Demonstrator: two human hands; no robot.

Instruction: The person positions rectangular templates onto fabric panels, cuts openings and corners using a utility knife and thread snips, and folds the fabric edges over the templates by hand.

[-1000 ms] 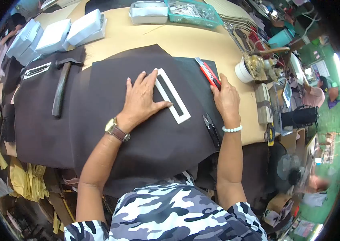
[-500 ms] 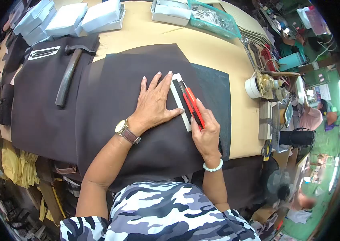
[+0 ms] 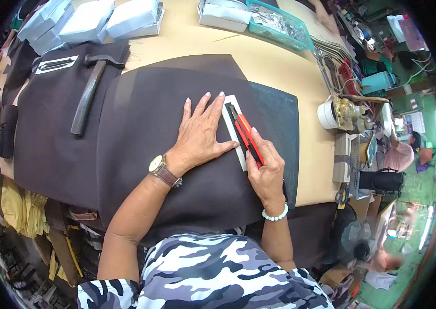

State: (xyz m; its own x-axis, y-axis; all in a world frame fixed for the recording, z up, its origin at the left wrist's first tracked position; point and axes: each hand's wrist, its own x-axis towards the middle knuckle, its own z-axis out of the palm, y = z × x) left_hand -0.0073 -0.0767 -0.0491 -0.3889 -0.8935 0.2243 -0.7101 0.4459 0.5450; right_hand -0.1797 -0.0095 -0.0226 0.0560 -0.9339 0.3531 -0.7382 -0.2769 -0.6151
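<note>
My left hand (image 3: 197,135) lies flat with fingers spread on a large dark brown sheet of material (image 3: 143,123). Its index fingertip and thumb touch the left edge of a narrow white slotted template (image 3: 242,161). In my right hand (image 3: 267,172) is a red utility knife (image 3: 245,127), gripped along its handle. The knife's tip is at the upper end of the template's slot; whether the blade is into the material I cannot tell. Under the sheet's right side shows a dark green cutting mat (image 3: 282,134).
A hammer (image 3: 88,98) and another white slotted template (image 3: 56,65) rest on dark material at left. White boxes (image 3: 86,21) and a teal basket of small pieces (image 3: 280,24) line the back. An oil lamp (image 3: 349,110) stands right. Another person's blurred arm (image 3: 323,15) reaches in at top right.
The knife tip has shifted slightly left within the upper end of the slot. A blurred arm of another person has appeared at the top right. My left hand stays in place.
</note>
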